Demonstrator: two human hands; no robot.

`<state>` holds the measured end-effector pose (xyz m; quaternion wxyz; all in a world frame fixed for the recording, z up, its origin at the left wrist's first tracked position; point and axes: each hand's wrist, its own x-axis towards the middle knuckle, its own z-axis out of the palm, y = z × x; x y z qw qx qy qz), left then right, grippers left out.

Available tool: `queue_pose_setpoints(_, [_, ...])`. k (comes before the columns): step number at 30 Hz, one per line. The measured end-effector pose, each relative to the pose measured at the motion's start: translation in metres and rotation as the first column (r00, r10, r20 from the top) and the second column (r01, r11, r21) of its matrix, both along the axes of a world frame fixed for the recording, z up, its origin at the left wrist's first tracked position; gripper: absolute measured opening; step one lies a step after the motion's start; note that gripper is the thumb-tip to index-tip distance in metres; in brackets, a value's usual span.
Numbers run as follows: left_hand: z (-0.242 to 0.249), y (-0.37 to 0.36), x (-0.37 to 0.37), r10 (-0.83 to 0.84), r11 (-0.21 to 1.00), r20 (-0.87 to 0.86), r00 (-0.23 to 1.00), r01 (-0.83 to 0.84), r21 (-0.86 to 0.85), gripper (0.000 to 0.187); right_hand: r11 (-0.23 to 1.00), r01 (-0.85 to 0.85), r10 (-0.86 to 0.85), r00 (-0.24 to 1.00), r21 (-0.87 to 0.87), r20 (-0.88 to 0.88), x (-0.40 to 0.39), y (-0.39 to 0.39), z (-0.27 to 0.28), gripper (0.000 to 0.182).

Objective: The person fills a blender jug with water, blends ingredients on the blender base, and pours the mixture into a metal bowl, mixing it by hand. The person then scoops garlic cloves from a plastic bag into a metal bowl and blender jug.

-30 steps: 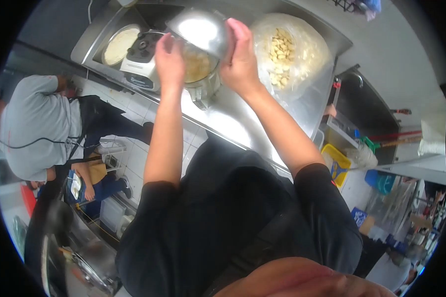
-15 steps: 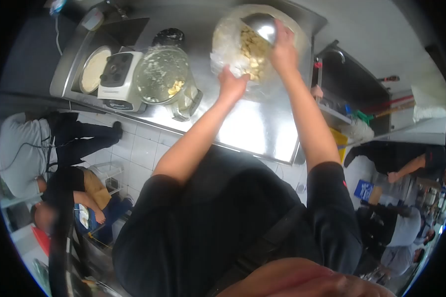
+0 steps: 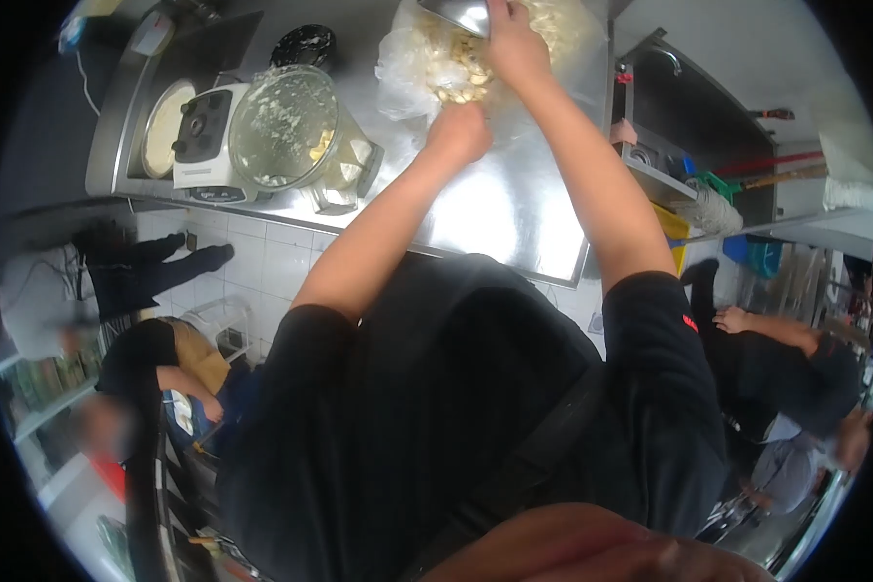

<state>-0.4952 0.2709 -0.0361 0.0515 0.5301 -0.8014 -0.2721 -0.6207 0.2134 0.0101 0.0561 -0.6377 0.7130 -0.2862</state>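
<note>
A clear plastic bag (image 3: pixel 404 76) lies at the far side of the steel counter, holding many pale pieces (image 3: pixel 463 70) that look like peeled garlic cloves. My left hand (image 3: pixel 459 134) is closed on the near edge of the bag, its fingers mostly hidden. With my right hand (image 3: pixel 517 47) I grip the rim of a shiny metal bowl (image 3: pixel 464 14), tilted over the bag's mouth and partly cut off by the top of the view. To the left stands a blender jug (image 3: pixel 283 126), smeared inside with white bits and a few yellowish pieces.
The blender base (image 3: pixel 204 136) sits left of the jug, with a black lid (image 3: pixel 303 46) behind. A round container of pale stuff (image 3: pixel 168 131) stands further left. A sink with a tap (image 3: pixel 671 60) is on the right. Other people stand or sit at both sides.
The view has shifted, so the counter's things appear higher and further left. My right hand and the bowl have moved left over the bag; my left hand stays at its near edge.
</note>
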Motion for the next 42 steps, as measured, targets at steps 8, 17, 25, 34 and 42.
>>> queue_pose_setpoints(8, [-0.045, -0.017, -0.020, -0.148, 0.978, 0.172, 0.974, 0.117, 0.174, 0.025, 0.999, -0.019, 0.021, 0.999, 0.047, -0.048, -0.008, -0.007, -0.015, 0.063])
queue_pose_setpoints(17, [-0.062, -0.003, -0.024, -0.384, 0.917, 0.368, 0.847, 0.396, 0.046, 0.023, 0.997, -0.057, 0.053, 0.993, -0.043, -0.102, -0.004, -0.003, -0.010, 0.069])
queue_pose_setpoints(25, [-0.076, 0.014, -0.028, -0.431, 0.761, 0.412, 0.803, 0.569, -0.313, 0.024, 0.997, -0.076, 0.071, 0.991, -0.035, -0.111, -0.011, -0.005, -0.019, 0.069])
queue_pose_setpoints(34, [-0.034, 0.012, -0.020, -0.654, 0.757, 0.264, 0.709, 0.614, 0.224, 0.029, 0.992, -0.072, 0.059, 0.989, -0.100, -0.134, -0.017, -0.014, -0.035, 0.073])
queue_pose_setpoints(42, [-0.062, 0.029, 0.013, -0.442, 0.891, 0.183, 0.878, 0.453, -0.018, 0.033, 0.985, -0.128, 0.116, 0.988, -0.117, -0.106, -0.003, -0.005, -0.025, 0.067])
